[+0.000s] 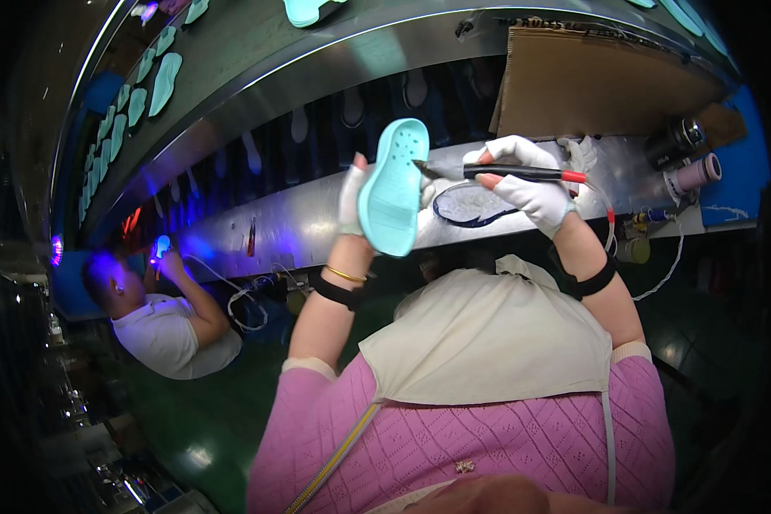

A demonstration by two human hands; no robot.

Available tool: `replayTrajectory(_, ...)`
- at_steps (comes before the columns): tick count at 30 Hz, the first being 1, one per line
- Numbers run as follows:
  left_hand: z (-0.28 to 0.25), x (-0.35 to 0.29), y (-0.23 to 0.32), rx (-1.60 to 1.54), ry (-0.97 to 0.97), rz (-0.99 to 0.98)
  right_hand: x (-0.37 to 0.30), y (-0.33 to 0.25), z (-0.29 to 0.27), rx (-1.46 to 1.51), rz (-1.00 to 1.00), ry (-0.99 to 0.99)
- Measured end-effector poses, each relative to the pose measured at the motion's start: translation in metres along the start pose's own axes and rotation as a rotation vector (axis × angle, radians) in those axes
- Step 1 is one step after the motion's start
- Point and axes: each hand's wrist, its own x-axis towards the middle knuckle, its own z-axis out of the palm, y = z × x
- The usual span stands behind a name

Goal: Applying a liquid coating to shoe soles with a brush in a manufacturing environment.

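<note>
A light turquoise shoe sole [391, 204] is held up over the bench by my left hand [351, 199], which wears a white fingerless glove. Small holes dot the sole's far end, and most of my left fingers are hidden behind it. My right hand [535, 190], gloved the same way, grips a black-handled brush [522, 172] with a red rear end and a thin tube. Its dark tip points left, at the sole's right edge near the holes; I cannot tell whether it touches. Below the brush lies a white oval piece with a dark blue rim [474, 206].
Beyond the metal bench [304, 201] runs a green conveyor [240, 47] carrying several turquoise soles [164, 84]. A cardboard sheet [604, 81] leans at the back right. Near it stand a black can [675, 141] and a pink-and-white roll [696, 173]. A co-worker [176, 330] sits at left.
</note>
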Motion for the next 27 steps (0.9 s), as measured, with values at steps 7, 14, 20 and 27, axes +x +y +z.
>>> replayTrajectory(7, 0.039, 0.017, -0.059, -0.066, -0.034, 0.199, 0.026, 0.03, -0.004, -0.015, -0.107, 0.274)
replayTrajectory(14, 0.041, 0.026, -0.07, -0.038, 0.007, 0.244, 0.015, 0.028, 0.014, -0.218, -0.174, 0.068)
replayTrajectory(20, 0.035, 0.03, -0.064, -0.187, -0.046, 0.321, 0.013, 0.031, 0.016, -0.105, -0.193, 0.135)
replayTrajectory(27, 0.029, 0.031, -0.06, -0.097, 0.064, 0.457, -0.004, 0.028, 0.019, -0.16, -0.047, -0.039)
